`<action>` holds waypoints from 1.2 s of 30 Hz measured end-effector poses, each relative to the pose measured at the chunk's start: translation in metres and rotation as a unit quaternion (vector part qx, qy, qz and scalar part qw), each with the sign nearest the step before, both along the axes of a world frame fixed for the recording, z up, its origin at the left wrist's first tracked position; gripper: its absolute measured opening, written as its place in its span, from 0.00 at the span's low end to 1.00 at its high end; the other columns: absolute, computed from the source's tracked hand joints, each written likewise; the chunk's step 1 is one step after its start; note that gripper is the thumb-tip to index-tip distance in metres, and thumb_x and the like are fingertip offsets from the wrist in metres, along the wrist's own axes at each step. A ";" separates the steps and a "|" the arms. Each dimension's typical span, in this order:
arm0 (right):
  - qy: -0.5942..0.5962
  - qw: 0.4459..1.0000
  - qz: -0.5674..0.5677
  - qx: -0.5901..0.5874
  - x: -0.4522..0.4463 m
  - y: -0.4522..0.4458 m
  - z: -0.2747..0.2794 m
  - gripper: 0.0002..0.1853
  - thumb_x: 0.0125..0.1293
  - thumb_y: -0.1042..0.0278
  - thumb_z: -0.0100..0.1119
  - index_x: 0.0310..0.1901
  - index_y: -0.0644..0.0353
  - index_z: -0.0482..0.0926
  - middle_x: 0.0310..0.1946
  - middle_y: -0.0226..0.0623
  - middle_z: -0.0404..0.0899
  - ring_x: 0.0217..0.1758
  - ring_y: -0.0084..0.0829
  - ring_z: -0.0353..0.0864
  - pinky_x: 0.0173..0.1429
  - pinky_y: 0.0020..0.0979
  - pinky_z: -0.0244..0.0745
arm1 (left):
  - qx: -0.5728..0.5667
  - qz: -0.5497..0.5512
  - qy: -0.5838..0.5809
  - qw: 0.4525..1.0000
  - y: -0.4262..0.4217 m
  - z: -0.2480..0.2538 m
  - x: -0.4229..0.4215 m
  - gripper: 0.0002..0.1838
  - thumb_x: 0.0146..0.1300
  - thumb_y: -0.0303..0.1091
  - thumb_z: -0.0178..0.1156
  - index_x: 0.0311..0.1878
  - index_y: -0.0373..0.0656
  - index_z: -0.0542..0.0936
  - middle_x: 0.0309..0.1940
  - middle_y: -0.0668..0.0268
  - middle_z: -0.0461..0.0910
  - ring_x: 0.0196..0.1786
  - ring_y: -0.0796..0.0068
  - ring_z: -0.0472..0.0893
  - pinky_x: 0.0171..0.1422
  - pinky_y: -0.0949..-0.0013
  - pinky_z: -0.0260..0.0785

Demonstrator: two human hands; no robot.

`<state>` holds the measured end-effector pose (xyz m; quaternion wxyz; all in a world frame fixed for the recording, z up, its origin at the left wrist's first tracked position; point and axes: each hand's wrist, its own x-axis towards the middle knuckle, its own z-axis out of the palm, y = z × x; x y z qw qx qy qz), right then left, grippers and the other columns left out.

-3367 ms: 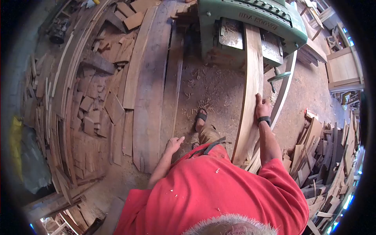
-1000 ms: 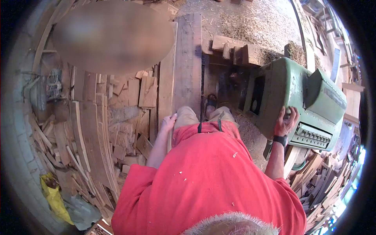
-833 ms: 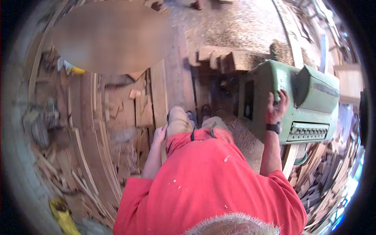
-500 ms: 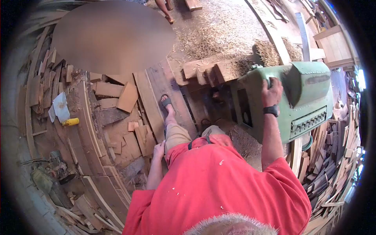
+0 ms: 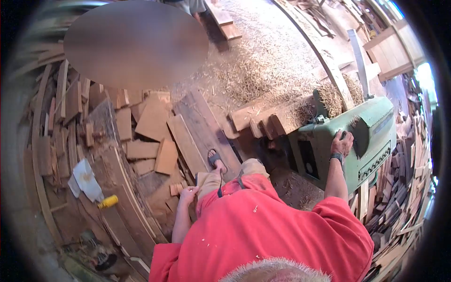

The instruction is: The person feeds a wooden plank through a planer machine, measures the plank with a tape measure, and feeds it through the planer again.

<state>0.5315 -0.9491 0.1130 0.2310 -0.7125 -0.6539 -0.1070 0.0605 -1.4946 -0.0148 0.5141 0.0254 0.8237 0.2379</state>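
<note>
My right hand (image 5: 342, 143) rests on top of a green woodworking machine (image 5: 324, 129), its fingers apart against the metal cover. A dark watch (image 5: 337, 156) is on that wrist. Out of the machine's far side extends a long wooden board (image 5: 338, 83), with wood shavings (image 5: 331, 101) heaped beside it. My left hand (image 5: 189, 193) hangs at my left thigh, beside the tan shorts (image 5: 206, 183). Its fingers are curled in, and their inner side is hidden from view.
Planks (image 5: 202, 122) lie under and ahead of my sandalled foot (image 5: 217, 160). Offcuts (image 5: 152, 117) and a yellow bottle (image 5: 108, 201) are to the left. Stacked wood strips (image 5: 399, 192) line the right. Another person's leg (image 5: 190, 6) shows at the top, near a blurred area.
My view has shifted, so the machine sits lower and further right. My right hand stays on its cover and my left hand stays by my thigh. The other person's legs have moved.
</note>
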 end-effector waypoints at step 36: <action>-0.151 0.923 -0.350 -0.047 -0.055 0.028 -0.024 0.15 0.71 0.62 0.48 0.57 0.48 0.75 0.61 0.33 0.74 0.56 0.46 0.75 0.60 0.47 0.70 | 0.127 -0.363 0.163 0.909 0.579 -0.180 -0.341 0.20 0.60 0.48 0.67 0.46 0.40 0.82 0.28 0.63 0.79 0.26 0.75 0.77 0.29 0.68 0.71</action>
